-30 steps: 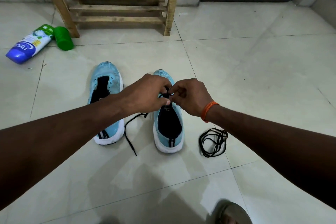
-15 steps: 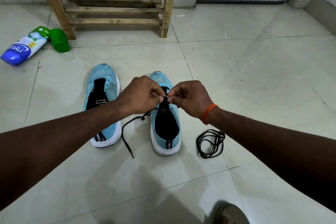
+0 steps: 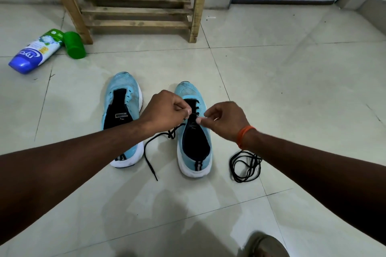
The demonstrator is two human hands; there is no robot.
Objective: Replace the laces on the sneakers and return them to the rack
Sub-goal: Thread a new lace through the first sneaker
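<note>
Two light blue sneakers stand side by side on the tiled floor, toes pointing away from me. The left sneaker (image 3: 122, 119) has no lace. Over the right sneaker (image 3: 194, 148) both my hands work a black lace (image 3: 150, 158) that is threaded through its front eyelets. My left hand (image 3: 165, 111) pinches one strand of that lace, whose loose end trails on the floor between the shoes. My right hand (image 3: 224, 120) pinches the other strand just above the tongue. A second black lace (image 3: 244, 166) lies coiled on the floor right of the shoe.
A wooden rack (image 3: 135, 4) stands against the far wall behind the sneakers. A blue-and-white bottle (image 3: 34, 52) and a green cap (image 3: 74, 45) lie on the floor at left. A sandalled foot (image 3: 265, 246) shows at the bottom edge.
My hands have drawn a little apart over the right sneaker, with the lace stretched between them. The view has shifted slightly.
</note>
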